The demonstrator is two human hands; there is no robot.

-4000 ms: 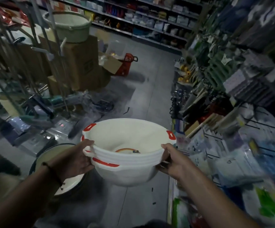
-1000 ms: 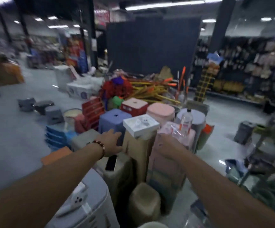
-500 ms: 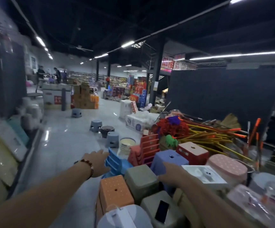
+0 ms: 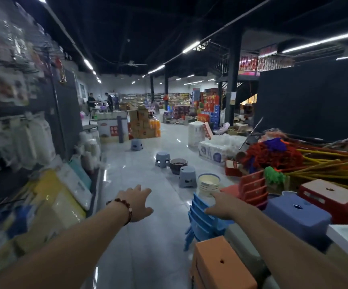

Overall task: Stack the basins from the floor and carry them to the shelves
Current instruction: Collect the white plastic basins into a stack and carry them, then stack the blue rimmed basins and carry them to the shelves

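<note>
Head view: my left hand (image 4: 136, 202) and right hand (image 4: 221, 206) reach forward, fingers loose, holding nothing. Cream basins (image 4: 209, 184) sit stacked on the floor ahead, a dark basin (image 4: 178, 165) beyond. Grey stools (image 4: 187, 176) crowd them; I could trip on that glossy floor (image 4: 148, 236).

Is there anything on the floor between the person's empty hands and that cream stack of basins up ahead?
Little does. The cream basins stand on the floor just beyond the right hand, with only the top of the stacked blue stools under that hand. Open tile lies ahead of the left hand; the grey stool sits beside the basins.
</note>
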